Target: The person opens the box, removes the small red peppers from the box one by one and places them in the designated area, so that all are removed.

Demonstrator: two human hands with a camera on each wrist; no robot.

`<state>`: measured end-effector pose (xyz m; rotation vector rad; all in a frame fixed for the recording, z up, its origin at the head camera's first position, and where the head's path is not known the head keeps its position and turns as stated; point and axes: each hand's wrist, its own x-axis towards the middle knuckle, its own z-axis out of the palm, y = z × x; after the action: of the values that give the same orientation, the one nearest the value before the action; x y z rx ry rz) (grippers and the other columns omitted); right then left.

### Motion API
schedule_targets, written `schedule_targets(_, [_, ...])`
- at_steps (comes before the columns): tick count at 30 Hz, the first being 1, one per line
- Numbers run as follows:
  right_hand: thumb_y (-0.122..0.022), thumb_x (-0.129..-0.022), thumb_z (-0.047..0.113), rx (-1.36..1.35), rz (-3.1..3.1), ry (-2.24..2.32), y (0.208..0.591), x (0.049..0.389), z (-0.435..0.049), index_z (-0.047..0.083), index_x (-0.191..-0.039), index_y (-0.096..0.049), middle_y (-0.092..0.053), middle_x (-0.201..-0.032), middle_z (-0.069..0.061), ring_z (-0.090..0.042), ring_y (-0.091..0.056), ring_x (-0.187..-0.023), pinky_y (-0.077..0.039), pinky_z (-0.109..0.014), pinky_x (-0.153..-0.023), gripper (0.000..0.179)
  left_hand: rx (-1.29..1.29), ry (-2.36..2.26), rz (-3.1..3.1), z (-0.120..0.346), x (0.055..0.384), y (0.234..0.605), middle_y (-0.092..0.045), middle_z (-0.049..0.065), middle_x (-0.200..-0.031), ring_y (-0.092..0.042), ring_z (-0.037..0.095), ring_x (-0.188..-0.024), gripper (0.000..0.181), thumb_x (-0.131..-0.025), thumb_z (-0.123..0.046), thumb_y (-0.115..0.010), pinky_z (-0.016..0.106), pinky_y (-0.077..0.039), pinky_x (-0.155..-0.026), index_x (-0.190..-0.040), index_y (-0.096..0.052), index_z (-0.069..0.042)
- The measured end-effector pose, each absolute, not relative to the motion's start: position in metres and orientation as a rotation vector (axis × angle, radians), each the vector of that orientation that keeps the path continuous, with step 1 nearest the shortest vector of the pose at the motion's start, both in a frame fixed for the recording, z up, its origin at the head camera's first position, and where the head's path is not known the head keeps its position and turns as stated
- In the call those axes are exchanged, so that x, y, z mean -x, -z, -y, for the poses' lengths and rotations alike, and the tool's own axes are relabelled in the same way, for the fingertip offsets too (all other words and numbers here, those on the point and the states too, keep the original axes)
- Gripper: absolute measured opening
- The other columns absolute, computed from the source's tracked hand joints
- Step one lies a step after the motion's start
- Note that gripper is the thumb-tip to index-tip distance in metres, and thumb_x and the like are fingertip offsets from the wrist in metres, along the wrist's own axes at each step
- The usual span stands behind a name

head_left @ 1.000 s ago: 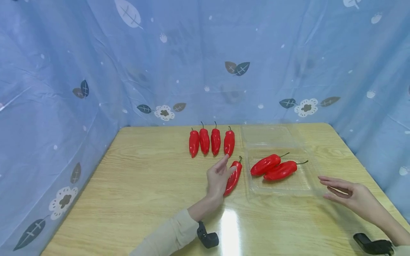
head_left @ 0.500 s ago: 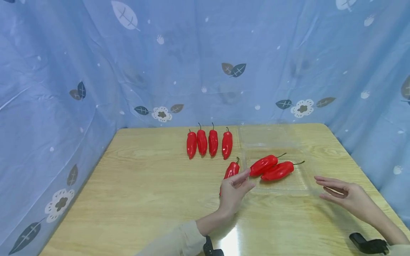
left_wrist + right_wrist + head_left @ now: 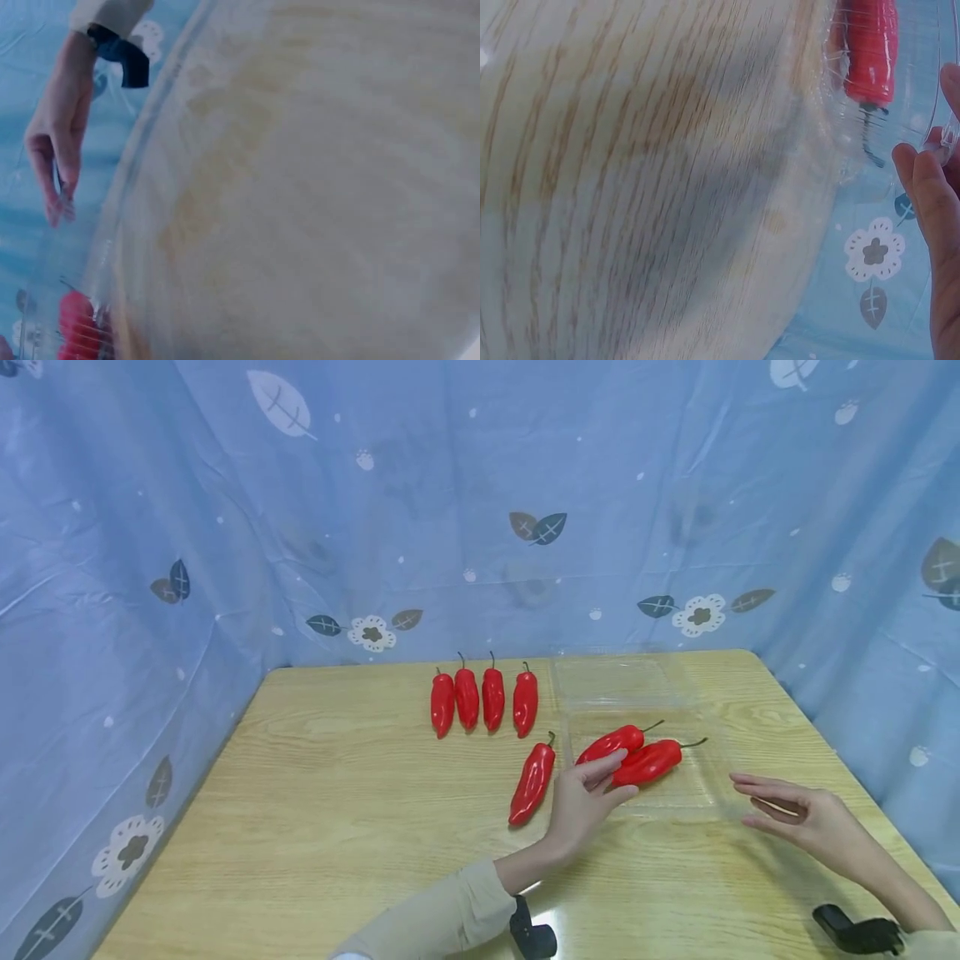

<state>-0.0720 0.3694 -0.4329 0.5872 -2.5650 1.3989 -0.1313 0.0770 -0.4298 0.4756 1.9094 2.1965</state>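
Observation:
A clear plastic clamshell container (image 3: pixel 693 793) lies with its lid (image 3: pixel 615 681) folded back. Two red chili peppers (image 3: pixel 651 762) rest in its base, their stems pointing right. My left hand (image 3: pixel 581 806) reaches over the container's left front side, its fingertips at the left one of these peppers and partly covering it; whether they touch is unclear. At the container's right edge, my right hand (image 3: pixel 810 822) pinches the clear rim, as the right wrist view shows between thumb and fingers (image 3: pixel 930 191). Through the clear wall, the left wrist view shows a pepper (image 3: pixel 79 322).
One more red pepper (image 3: pixel 532 785) lies slanted on the wooden table (image 3: pixel 337 827), left of the container. Behind it, several peppers (image 3: pixel 492 700) stand in a row, stems away from me. A blue patterned curtain (image 3: pixel 450 510) encloses the back and sides.
My left hand has moved right, from the loose pepper beside the container to the peppers inside it. That loose pepper stays on the table. The right hand keeps its place.

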Motion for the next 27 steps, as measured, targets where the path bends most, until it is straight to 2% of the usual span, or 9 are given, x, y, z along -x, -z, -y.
schedule_targets(5, [-0.068,-0.077,-0.016,-0.571,2.568,-1.415,0.433,0.074,-0.368,-0.010,-0.118,-0.062,-0.055,-0.130,0.021,0.008,-0.055,-0.110,-0.050,-0.014,-0.080,0.042,-0.695,-2.040,-2.034,-0.097,0.145,0.432,-0.063,-0.004,-0.125,-0.052,0.001,-0.118,0.048,-0.079,0.001,-0.075,0.021,-0.045,-0.095,-0.125,-0.063,-0.003])
schedule_targets(11, [-0.069,-0.079,-0.011,-0.529,2.620,-1.412,0.431,0.072,-0.368,-0.016,-0.118,-0.058,-0.055,-0.128,0.024,0.008,-0.056,-0.108,-0.051,-0.016,-0.080,0.041,-0.897,-1.769,-2.256,-0.121,0.161,0.435,-0.064,0.001,-0.124,-0.050,-0.002,-0.118,0.048,-0.078,-0.001,-0.077,0.010,-0.042,-0.091,-0.124,-0.065,-0.005])
schedule_targets(17, [-0.068,-0.081,-0.009,-0.521,2.646,-1.438,0.429,0.072,-0.370,-0.017,-0.119,-0.057,-0.057,-0.126,0.023,0.007,-0.057,-0.107,-0.052,-0.016,-0.079,0.041,-0.885,-1.658,-2.414,-0.142,0.173,0.434,-0.066,-0.001,-0.121,-0.054,0.002,-0.116,0.045,-0.078,-0.001,-0.077,0.011,-0.041,-0.092,-0.122,-0.066,-0.006])
schedule_targets(22, [-0.067,-0.082,-0.010,-0.539,2.644,-1.500,0.428,0.072,-0.372,-0.017,-0.121,-0.056,-0.056,-0.128,0.022,0.005,-0.057,-0.108,-0.053,-0.019,-0.077,0.041,-0.820,-1.569,-2.485,-0.152,0.183,0.436,-0.067,-0.002,-0.118,-0.056,0.002,-0.111,0.045,-0.077,-0.002,-0.079,0.011,-0.043,-0.086,-0.120,-0.068,-0.006])
schedule_targets(27, [-0.067,-0.082,-0.010,-0.535,2.644,-1.507,0.427,0.072,-0.373,-0.017,-0.121,-0.056,-0.055,-0.129,0.022,0.004,-0.057,-0.109,-0.053,-0.020,-0.078,0.042,-0.858,-1.261,-2.645,-0.158,0.188,0.442,-0.067,-0.008,-0.118,-0.056,0.002,-0.108,0.047,-0.074,-0.011,-0.083,0.009,-0.039,-0.084,-0.119,-0.070,-0.013])
